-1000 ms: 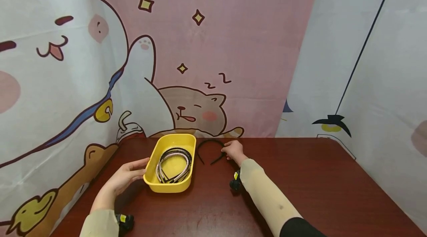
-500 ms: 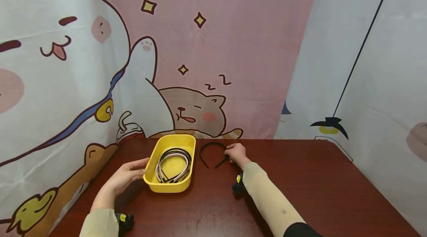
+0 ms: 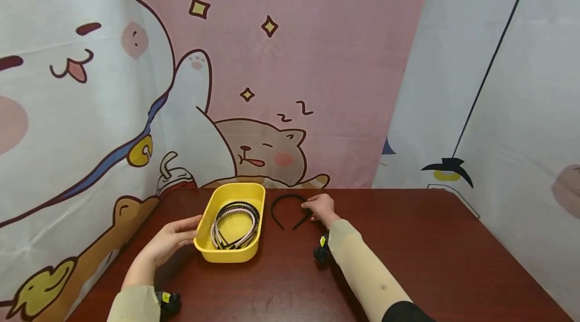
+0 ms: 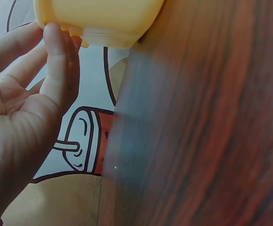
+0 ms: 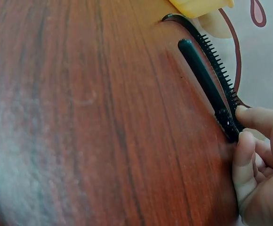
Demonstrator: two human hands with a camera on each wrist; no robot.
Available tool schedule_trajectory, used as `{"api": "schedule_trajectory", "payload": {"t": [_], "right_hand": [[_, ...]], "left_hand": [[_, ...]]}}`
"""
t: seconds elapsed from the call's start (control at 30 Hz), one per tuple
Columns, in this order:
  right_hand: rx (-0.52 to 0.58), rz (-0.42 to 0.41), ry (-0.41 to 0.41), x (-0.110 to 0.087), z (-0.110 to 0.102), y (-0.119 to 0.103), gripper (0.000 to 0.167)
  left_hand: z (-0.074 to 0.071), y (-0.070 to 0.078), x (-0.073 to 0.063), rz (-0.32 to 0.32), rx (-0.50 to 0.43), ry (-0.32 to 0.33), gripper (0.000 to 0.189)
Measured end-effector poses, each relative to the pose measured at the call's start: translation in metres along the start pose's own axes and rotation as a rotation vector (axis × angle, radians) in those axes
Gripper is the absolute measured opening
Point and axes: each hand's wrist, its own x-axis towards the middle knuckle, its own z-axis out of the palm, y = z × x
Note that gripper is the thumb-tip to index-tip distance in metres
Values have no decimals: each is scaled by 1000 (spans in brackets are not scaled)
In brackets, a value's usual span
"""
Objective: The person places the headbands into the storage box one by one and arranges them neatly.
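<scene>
A black toothed headband (image 3: 290,196) lies on the dark red table toward its far edge. My right hand (image 3: 320,208) pinches its right side between thumb and fingers; in the right wrist view the comb-like teeth of the headband (image 5: 215,59) show plainly. To the left stands a yellow plastic basket (image 3: 228,256), with several black and pale pink headbands (image 3: 237,206) lying together inside. My left hand (image 3: 167,241) rests its fingertips against the basket's left outer side. The left wrist view shows those fingers (image 4: 56,61) fairly straight, right at the rim of the basket (image 4: 103,21).
The brown-red wooden table (image 3: 430,261) spreads to the right and front. Behind it hangs a pink and white cloth backdrop (image 3: 344,85) with cartoon animals, close to the table's far edge. A small black device (image 3: 168,304) sits at the left wrist.
My right hand has drawn the black headband slightly toward me and to the right, then stays nearly still. The left hand and the basket have hardly moved.
</scene>
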Motion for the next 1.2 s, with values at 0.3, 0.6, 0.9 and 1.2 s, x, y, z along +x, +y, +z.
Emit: {"api": "schedule_trajectory", "payload": {"t": [0.3, 0.6, 0.9, 1.2], "right_hand": [[-42, -65, 73, -1, -1, -1, 9], [-47, -12, 53, -2, -3, -4, 7], [-224, -14, -7, 0, -10, -15, 31], [-179, 0, -81, 4, -18, -15, 16]], "left_hand": [[-1, 4, 1, 7, -8, 6, 59], [-1, 2, 1, 1, -3, 3, 59], [-1, 0, 2, 1, 4, 8, 58], [-1, 1, 0, -7, -5, 5, 58]]}}
